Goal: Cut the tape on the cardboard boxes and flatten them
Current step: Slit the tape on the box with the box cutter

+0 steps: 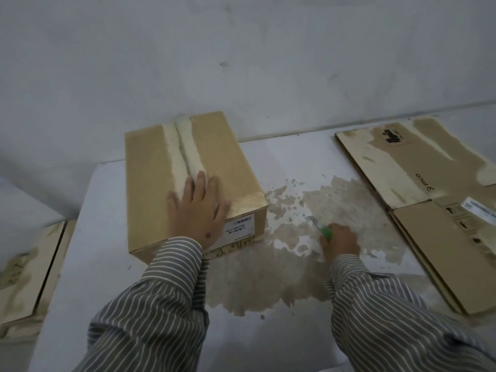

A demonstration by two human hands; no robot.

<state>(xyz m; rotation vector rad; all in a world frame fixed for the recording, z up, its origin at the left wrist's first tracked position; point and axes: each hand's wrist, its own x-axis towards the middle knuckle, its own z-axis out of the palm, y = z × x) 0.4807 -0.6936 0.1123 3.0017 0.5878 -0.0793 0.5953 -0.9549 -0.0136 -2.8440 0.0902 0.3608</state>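
Note:
A closed cardboard box (150, 167) stands on the white table (295, 146), left of centre. A pale strip of tape (178, 149) runs along the seam on its top. A white label is on its near end. My left hand (198, 210) lies flat on the near part of the box top, fingers spread. To the right of the box my right hand (339, 241) rests on the table, closed around a green-handled knife (323, 230) whose blade points away to the left.
Flattened cardboard boxes (418, 178) lie stacked at the right edge of the table. More flat cardboard (29, 267) lies lower down at the left. The table's middle has a worn brown patch (268, 280). A grey wall (241, 63) stands right behind.

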